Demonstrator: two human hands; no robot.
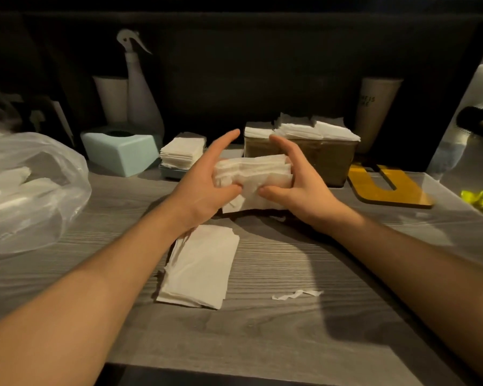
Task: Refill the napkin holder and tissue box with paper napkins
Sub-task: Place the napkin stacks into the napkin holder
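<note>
Both hands hold one bundle of white napkins (254, 176) above the grey wooden table (290, 316). My left hand (207, 179) grips its left end, thumb in front, index finger stretched out. My right hand (296, 179) grips the right end. Behind the bundle stands a brown napkin holder (329, 160) filled with white napkins (304, 129). A light blue tissue box (123, 149) with a dark opening on top sits at the back left. Beside it lies a small napkin stack (181, 151) on a grey base. Another flat napkin pile (201, 271) lies near me.
A clear plastic bag (31, 188) with white paper fills the left side. A spray bottle (140, 84) and a paper roll (112, 98) stand at the back. A paper cup (377, 110), a yellow board (385, 188) and a torn paper strip (296, 295) lie to the right.
</note>
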